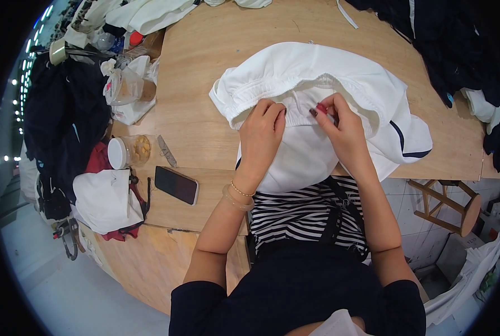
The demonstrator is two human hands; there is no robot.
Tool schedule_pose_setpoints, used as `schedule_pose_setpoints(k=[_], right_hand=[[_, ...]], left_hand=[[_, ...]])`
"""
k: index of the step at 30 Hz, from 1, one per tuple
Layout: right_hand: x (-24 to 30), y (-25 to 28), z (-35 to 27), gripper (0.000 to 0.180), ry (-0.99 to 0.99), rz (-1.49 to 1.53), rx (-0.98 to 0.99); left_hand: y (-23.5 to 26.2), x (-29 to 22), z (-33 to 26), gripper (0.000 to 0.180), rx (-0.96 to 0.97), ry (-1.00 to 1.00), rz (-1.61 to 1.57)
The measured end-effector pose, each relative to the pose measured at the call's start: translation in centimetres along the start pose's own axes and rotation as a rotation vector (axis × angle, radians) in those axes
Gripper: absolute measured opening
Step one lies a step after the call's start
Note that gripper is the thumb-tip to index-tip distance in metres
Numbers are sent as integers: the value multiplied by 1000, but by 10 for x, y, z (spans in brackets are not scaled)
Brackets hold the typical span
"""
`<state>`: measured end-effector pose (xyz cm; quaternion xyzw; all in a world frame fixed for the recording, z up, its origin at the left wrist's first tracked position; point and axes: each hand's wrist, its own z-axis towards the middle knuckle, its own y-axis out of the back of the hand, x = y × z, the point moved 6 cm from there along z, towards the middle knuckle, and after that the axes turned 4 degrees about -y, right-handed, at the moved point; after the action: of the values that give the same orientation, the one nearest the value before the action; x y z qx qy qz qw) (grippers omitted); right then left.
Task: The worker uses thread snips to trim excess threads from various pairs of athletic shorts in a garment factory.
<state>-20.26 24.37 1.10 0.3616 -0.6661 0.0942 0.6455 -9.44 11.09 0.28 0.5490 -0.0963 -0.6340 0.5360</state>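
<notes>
Since the white garment (300, 151) looks like thin, soft knit, we'd rate it light, floppy and not fragile, with modest slip; it will fold under its own slack rather than hold a shape. It's at the near edge of the wooden table (194, 73), in front of the wearer, opening facing us, lower part hanging toward the striped cloth (295, 215) on the lap. Best hold, we think: the gathered elastic band (261, 87), both sides of the opening; it should stretch and spring back. The loose panel with the navy stripe (397, 134) gives less control. Left hand (262, 131) has curled fingers pinching the near band edge. Right hand (342, 126) is half-curled at the opening, thumb and index close together by a small red spot; we can't tell if that's a nail or a held item, or how firm the grip is. Writing: none we can read on the garment. Carton (457, 255) at lower right carries dark print; plastic bag (128, 92) shows a red mark, too small to read. Phone (176, 185) screen is dark.
</notes>
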Motion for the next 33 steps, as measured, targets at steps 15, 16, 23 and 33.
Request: schedule_pose_setpoints(k=[15,16,23,33], right_hand=[[13,-27,-6,19,279,-403,-58],[14,-28,-6,19,275,-412,-55],[17,-31,-4,16,258,-441,-67],[2,48,-21,16,15,-147,-32]], left_hand=[[1,-2,0,11,11,-29,15],[1,-2,0,11,10,-30,11],[2,-3,1,11,10,-35,23],[95,-3,-37,13,-266,425,-708]])
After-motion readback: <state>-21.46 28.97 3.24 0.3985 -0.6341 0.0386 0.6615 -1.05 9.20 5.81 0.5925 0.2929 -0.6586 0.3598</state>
